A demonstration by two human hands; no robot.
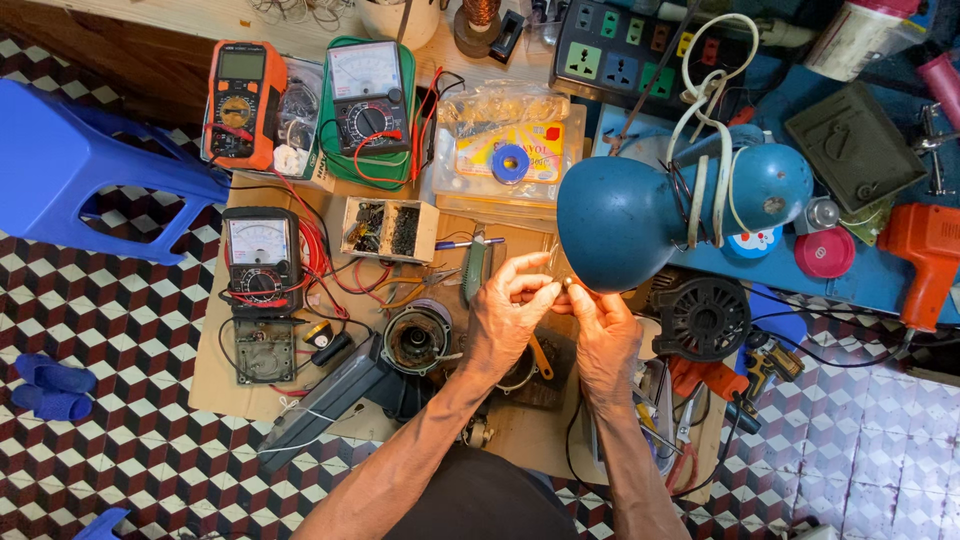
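Observation:
My left hand [510, 310] and my right hand [603, 330] meet just under the shade of a blue desk lamp [640, 210]. The fingertips of both hands pinch a small pale part between them; it is too small to name. A round motor part with copper windings [417, 338] lies just left of my left wrist. A black round fan-like housing [703, 318] sits right of my right hand. Pliers and small tools lie under my forearms on the cardboard mat [215, 380].
Three multimeters stand at the left: an orange one [240, 103], a green one [368, 108], a black one [261, 258]. A small box of screws [388, 229], a bagged tape roll [510, 150], a power strip [625, 50], an orange tool [925, 255] and a blue stool [85, 165] surround the mat.

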